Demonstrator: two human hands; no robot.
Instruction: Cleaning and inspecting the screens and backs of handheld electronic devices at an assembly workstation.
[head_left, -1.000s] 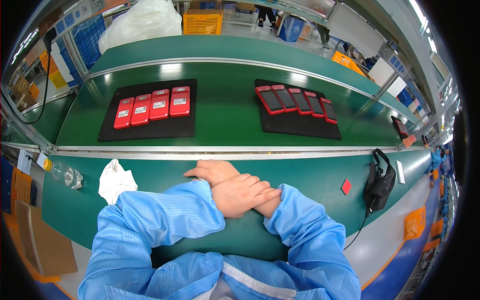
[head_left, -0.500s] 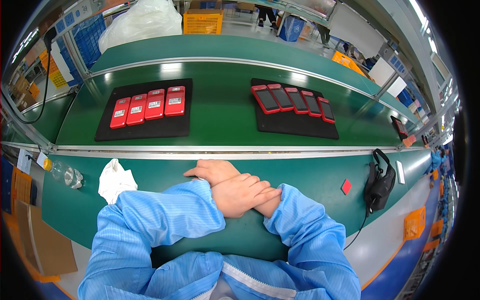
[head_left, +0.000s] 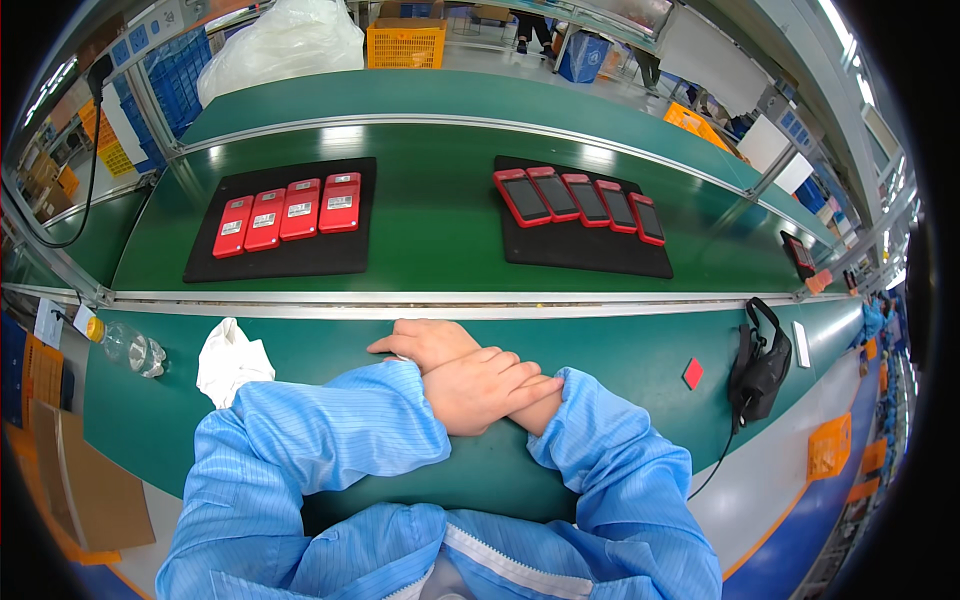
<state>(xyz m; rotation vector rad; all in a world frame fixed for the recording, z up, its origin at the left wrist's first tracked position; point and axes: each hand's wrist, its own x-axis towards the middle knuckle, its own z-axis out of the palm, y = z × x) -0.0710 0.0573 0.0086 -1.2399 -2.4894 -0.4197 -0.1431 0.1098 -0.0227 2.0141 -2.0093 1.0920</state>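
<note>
Red handsets (head_left: pixel 300 218) lie on two black mats (head_left: pixel 345 255) beyond the metal rail (head_left: pixel 600 298) in the head view. Judge them light, stiff and smooth, with fragile screens (head_left: pixel 590 205); grip the long edges. Your left hand (head_left: pixel 480 392) wraps its fingers over your right wrist (head_left: pixel 541 409); you cannot tell whether your right hand (head_left: pixel 432 345) holds anything.

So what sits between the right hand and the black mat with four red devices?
From the right hand, a strip of green tabletop, the silver rail, then green surface up to the black mat, seen in the head view.
</note>
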